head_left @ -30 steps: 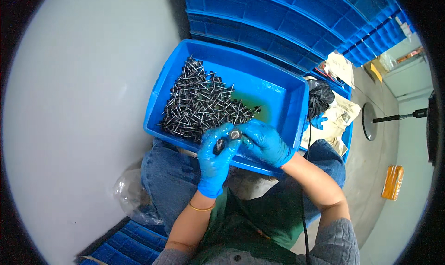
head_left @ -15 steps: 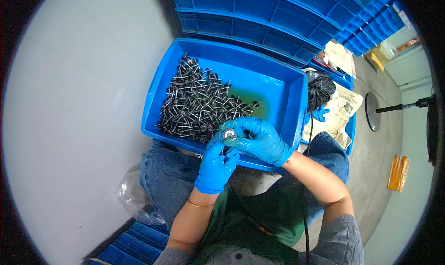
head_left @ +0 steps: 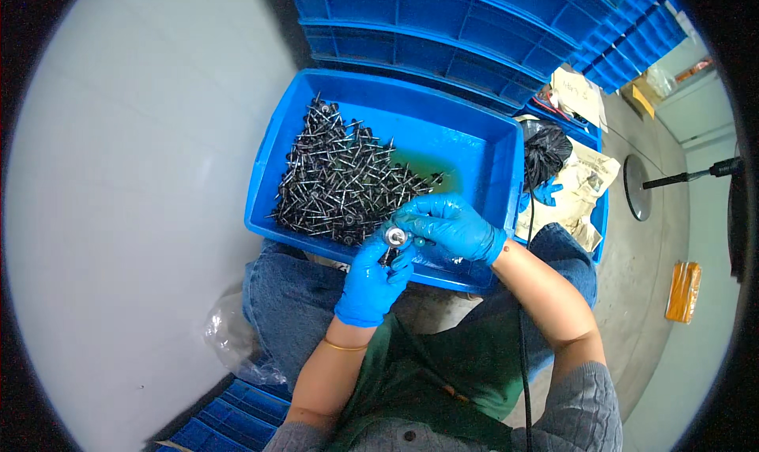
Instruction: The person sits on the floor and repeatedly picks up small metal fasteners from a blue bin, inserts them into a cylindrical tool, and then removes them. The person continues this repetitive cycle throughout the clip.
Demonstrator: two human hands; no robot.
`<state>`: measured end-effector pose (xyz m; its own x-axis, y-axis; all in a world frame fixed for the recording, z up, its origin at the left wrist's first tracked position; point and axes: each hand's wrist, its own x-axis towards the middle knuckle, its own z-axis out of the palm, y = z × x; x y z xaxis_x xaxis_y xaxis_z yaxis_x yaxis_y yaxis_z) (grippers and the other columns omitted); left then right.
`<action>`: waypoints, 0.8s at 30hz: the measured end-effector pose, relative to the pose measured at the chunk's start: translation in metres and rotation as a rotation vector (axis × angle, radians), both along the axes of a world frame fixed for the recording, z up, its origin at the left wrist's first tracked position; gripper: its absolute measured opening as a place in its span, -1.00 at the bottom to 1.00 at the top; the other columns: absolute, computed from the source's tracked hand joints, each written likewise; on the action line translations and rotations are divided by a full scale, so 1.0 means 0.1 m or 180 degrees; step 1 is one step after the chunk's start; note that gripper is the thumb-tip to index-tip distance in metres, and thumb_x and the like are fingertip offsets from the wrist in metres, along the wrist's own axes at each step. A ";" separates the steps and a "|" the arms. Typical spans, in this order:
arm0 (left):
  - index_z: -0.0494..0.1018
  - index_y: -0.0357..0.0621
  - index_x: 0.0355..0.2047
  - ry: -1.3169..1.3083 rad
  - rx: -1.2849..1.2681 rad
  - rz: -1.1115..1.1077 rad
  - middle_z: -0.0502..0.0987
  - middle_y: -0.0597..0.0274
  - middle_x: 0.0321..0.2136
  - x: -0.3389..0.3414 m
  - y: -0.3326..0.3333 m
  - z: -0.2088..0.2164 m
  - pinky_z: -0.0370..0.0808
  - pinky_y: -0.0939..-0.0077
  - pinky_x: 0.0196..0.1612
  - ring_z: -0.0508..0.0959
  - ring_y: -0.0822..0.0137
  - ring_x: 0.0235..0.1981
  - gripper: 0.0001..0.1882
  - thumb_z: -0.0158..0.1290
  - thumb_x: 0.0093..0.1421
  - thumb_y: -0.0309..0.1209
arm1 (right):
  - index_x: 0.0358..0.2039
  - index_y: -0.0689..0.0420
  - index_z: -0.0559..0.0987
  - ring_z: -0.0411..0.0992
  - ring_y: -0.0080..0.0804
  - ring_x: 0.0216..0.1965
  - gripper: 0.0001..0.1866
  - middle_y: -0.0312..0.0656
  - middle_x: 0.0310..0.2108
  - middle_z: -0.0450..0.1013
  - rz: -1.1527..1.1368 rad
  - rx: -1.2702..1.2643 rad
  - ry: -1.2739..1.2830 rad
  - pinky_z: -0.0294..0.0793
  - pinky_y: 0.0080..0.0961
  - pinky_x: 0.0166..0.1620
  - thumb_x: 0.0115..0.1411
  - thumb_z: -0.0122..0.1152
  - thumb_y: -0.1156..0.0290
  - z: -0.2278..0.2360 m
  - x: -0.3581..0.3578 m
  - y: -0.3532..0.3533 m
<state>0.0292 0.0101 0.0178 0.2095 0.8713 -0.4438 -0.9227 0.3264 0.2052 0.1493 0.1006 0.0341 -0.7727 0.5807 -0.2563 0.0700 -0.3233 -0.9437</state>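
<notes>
In my gloved left hand (head_left: pixel 370 284), a small round part with a silver face and a dark centre (head_left: pixel 395 236) is gripped between thumb and fingers, face up. Beside it, my gloved right hand (head_left: pixel 455 229) is closed with its fingertips bent together; what they hold, if anything, is hidden. Both blue gloves look wet. The hands are over the near rim of a blue plastic tub (head_left: pixel 507 215). A pile of small black-headed parts with thin silver pins (head_left: pixel 340 175) fills the tub's left side, and greenish-brown liquid (head_left: pixel 435 171) lies beside them.
Stacked blue crates (head_left: pixel 427 45) stand behind the tub. On the right are a black plastic bag (head_left: pixel 545 150), crumpled cream paper (head_left: pixel 589 187) and a round stand base (head_left: pixel 636 187). A white wall (head_left: pixel 142 199) rises at left, clear plastic bags (head_left: pixel 233 333) below. A black cable (head_left: pixel 522 349) hangs in front.
My right hand has drawn back slightly to the right from the round part, leaving its silver face more exposed. My left hand still grips it.
</notes>
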 end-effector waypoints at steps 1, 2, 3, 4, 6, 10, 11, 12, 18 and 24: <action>0.25 -0.12 -0.58 0.0147 0.0043 -0.0057 0.16 0.38 -0.74 0.00 -0.01 -0.04 0.05 0.78 -0.73 0.16 0.59 -0.74 -0.86 -0.17 0.05 -0.35 | -0.36 0.21 0.45 0.33 -0.63 -0.44 -0.80 -0.26 -0.45 0.41 0.0159 0.0123 -0.0108 0.34 -0.68 -0.33 -0.02 0.06 0.41 0.04 -0.01 0.01; 0.25 -0.11 -0.59 0.0295 0.0086 -0.0114 0.17 0.38 -0.73 -0.01 -0.02 -0.07 0.05 0.78 -0.73 0.16 0.60 -0.73 -0.85 -0.17 0.05 -0.35 | -0.37 0.20 0.46 0.32 -0.64 -0.47 -0.80 -0.28 -0.47 0.41 0.0318 0.0246 -0.0216 0.33 -0.68 -0.36 -0.02 0.06 0.39 0.12 -0.02 0.03; 0.26 -0.11 -0.59 0.0378 -0.0019 -0.0079 0.17 0.39 -0.73 -0.01 -0.04 -0.12 0.05 0.78 -0.73 0.16 0.60 -0.73 -0.85 -0.17 0.05 -0.35 | -0.38 0.19 0.46 0.32 -0.65 -0.49 -0.81 -0.29 -0.49 0.41 0.0478 0.0368 -0.0323 0.32 -0.69 -0.39 -0.01 0.06 0.37 0.16 -0.03 0.04; 0.27 -0.11 -0.59 0.0454 -0.0122 -0.0054 0.18 0.39 -0.73 0.00 -0.05 -0.16 0.05 0.78 -0.73 0.16 0.60 -0.73 -0.84 -0.17 0.06 -0.34 | -0.39 0.19 0.46 0.31 -0.66 -0.50 -0.81 -0.30 -0.51 0.40 0.0499 0.0320 -0.0341 0.32 -0.70 -0.41 -0.01 0.06 0.36 0.14 -0.02 0.06; 0.26 -0.12 -0.57 0.0485 -0.0226 -0.0037 0.18 0.37 -0.72 0.02 -0.05 -0.19 0.06 0.77 -0.74 0.16 0.59 -0.74 -0.86 -0.17 0.05 -0.36 | -0.40 0.17 0.47 0.31 -0.67 -0.52 -0.81 -0.32 -0.54 0.40 0.0547 0.0222 -0.0374 0.30 -0.72 -0.45 -0.01 0.05 0.35 0.06 -0.01 0.08; 0.24 -0.16 -0.51 0.0123 -0.0240 -0.0054 0.19 0.32 -0.70 -0.01 0.00 -0.12 0.07 0.74 -0.77 0.15 0.55 -0.76 -0.89 -0.18 0.05 -0.39 | -0.37 0.16 0.46 0.31 -0.67 -0.51 -0.79 -0.31 -0.51 0.40 0.0484 -0.0146 -0.0415 0.32 -0.71 -0.44 -0.01 0.06 0.34 0.01 0.03 0.12; 0.24 -0.16 -0.50 -0.0016 -0.0243 -0.0055 0.20 0.32 -0.69 -0.01 0.00 -0.11 0.07 0.74 -0.77 0.14 0.55 -0.76 -0.88 -0.18 0.05 -0.38 | -0.36 0.16 0.46 0.31 -0.67 -0.51 -0.79 -0.31 -0.50 0.40 0.0465 -0.0213 -0.0395 0.33 -0.71 -0.43 -0.01 0.06 0.34 0.01 0.04 0.13; 0.25 -0.16 -0.49 -0.0094 -0.0220 -0.0040 0.20 0.32 -0.69 -0.02 0.00 -0.12 0.06 0.74 -0.77 0.14 0.55 -0.76 -0.87 -0.18 0.06 -0.36 | -0.35 0.16 0.46 0.31 -0.67 -0.50 -0.78 -0.31 -0.50 0.40 0.0446 -0.0280 -0.0375 0.33 -0.71 -0.43 -0.02 0.06 0.34 0.02 0.04 0.13; 0.25 -0.17 -0.46 -0.0378 -0.0314 0.0121 0.21 0.31 -0.69 -0.04 0.01 -0.19 0.06 0.72 -0.77 0.13 0.54 -0.77 -0.84 -0.19 0.07 -0.33 | -0.26 0.18 0.41 0.32 -0.62 -0.35 -0.72 -0.30 -0.39 0.38 0.0468 -0.0473 0.0225 0.34 -0.66 -0.26 -0.05 0.09 0.44 0.03 0.03 0.10; 0.25 -0.17 -0.47 -0.0325 -0.0496 0.0202 0.19 0.31 -0.73 -0.07 0.00 -0.17 0.06 0.72 -0.76 0.13 0.53 -0.77 -0.83 -0.20 0.07 -0.32 | -0.17 0.18 0.35 0.31 -0.61 -0.30 -0.65 -0.28 -0.31 0.37 0.0461 -0.0029 0.0140 0.32 -0.64 -0.21 -0.03 0.07 0.49 0.01 -0.05 0.00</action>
